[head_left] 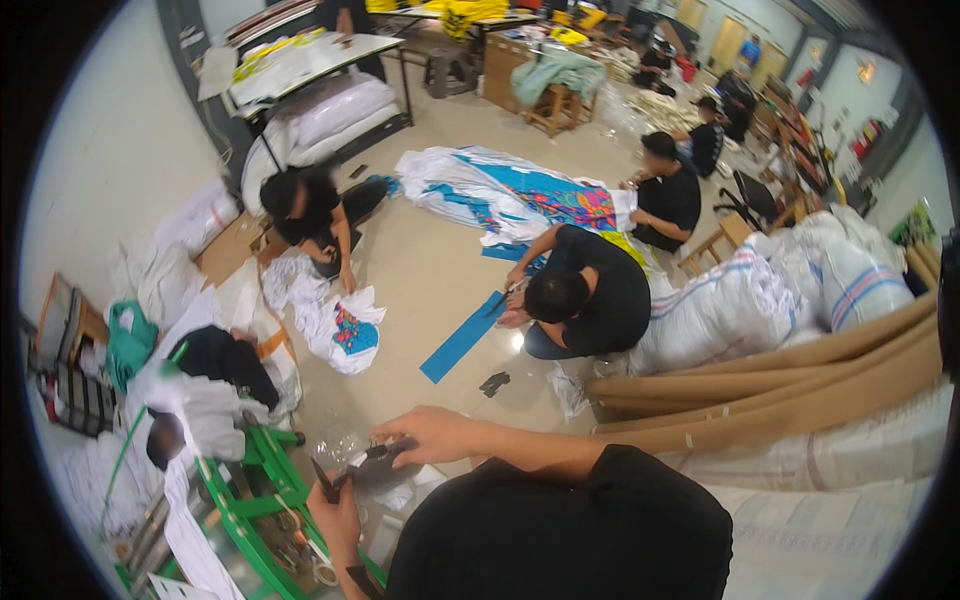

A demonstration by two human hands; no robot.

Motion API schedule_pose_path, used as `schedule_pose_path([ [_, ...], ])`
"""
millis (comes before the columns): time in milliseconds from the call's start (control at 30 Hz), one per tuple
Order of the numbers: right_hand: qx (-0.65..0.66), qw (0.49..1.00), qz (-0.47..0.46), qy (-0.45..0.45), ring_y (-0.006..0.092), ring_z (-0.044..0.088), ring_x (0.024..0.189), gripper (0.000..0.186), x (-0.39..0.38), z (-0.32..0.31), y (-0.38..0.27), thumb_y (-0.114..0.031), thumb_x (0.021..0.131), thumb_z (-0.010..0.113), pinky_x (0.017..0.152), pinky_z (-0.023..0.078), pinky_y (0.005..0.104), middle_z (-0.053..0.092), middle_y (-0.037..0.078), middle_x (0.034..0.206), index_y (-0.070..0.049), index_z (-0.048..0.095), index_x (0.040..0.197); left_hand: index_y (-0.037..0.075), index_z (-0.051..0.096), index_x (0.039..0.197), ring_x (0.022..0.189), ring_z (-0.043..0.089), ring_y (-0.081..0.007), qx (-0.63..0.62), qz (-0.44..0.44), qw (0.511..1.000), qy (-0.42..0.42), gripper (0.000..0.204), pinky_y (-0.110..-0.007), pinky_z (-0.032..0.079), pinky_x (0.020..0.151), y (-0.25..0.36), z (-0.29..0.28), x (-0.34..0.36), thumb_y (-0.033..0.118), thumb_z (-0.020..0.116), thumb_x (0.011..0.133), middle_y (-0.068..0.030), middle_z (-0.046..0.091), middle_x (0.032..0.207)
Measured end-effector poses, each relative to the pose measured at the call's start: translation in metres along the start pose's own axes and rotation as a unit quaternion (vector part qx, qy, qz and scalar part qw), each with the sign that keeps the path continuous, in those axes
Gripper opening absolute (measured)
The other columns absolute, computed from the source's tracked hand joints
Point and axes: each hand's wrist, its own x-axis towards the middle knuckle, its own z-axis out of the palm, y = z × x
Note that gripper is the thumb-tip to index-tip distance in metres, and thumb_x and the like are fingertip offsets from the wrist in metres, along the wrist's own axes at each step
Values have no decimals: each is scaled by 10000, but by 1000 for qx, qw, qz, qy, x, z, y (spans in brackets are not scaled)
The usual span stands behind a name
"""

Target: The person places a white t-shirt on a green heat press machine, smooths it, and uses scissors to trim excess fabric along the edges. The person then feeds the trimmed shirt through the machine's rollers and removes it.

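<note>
My left hand (338, 512) is closed on a dark, narrow, pointed object (325, 484) whose kind I cannot make out. Just across from it, my right hand (432, 436) has its fingers closed on the edge of a dark grey, thin, flat piece (378, 466). The piece spans the gap between both hands, and its far side lies close to the left fingers. Clear plastic (342, 440) and some white scraps show beneath and behind the hands.
A green metal frame (245, 510) stands beside my left arm. Ahead, a person cuts a blue fabric strip (462, 338) on the floor; another handles white cloth (335, 325). Black scraps (494, 383) lie nearby. Long cardboard tubes (780, 395) and stuffed sacks (740, 310) fill the right side.
</note>
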Motion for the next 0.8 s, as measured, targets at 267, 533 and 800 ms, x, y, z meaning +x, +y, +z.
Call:
schedule_pose_path([
  [267, 10, 998, 48, 44, 400, 729, 1021, 274, -26, -11, 16, -264, 987, 746, 882, 549, 527, 778, 161, 1056, -86, 739, 1196, -33, 733, 1081, 868, 671, -120, 23, -81, 995, -49, 107, -281, 530, 798, 12, 15, 20, 38, 747, 1002, -51, 744, 952],
  [533, -143, 977, 16, 159, 396, 743, 954, 146, -32, -15, 22, -208, 1009, 640, 807, 569, 537, 772, 133, 1037, -137, 719, 1110, 16, 642, 1083, 885, 691, -147, -1, 41, 993, -110, 199, -312, 539, 752, -12, 37, 43, -14, 782, 945, -62, 737, 1000],
  [800, -138, 990, 37, 1, 430, 743, 924, 188, -12, -29, -3, -135, 977, 616, 824, 572, 556, 775, 174, 959, -123, 669, 1156, 19, 719, 1075, 893, 692, -142, 34, -27, 996, -72, 210, -327, 550, 833, -35, 22, 22, -19, 810, 889, -59, 762, 910],
])
